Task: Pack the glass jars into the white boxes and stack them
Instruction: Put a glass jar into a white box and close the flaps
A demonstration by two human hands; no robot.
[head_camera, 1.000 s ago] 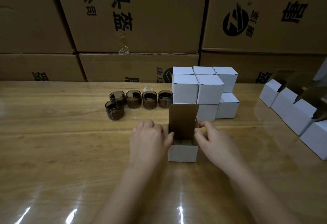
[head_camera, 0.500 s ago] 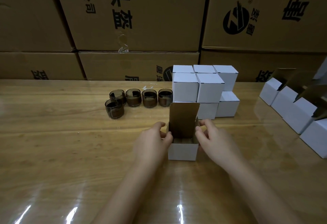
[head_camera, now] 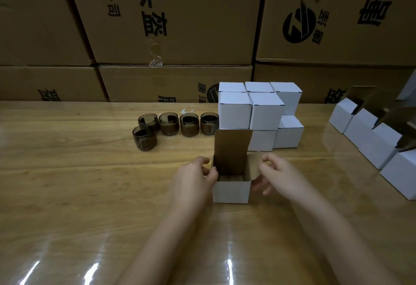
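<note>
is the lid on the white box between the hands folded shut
No, the lid flap of the box stands upright at its back edge, brown inner side showing and the top open.

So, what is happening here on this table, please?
A person is packing at a wooden table. The left hand holds the left edge of an open white box, its lid flap standing up; the right hand is at its right side flap, grip unclear. Five glass jars wait behind on the left, closed boxes are stacked behind it, and more open boxes stand at the right.
</note>
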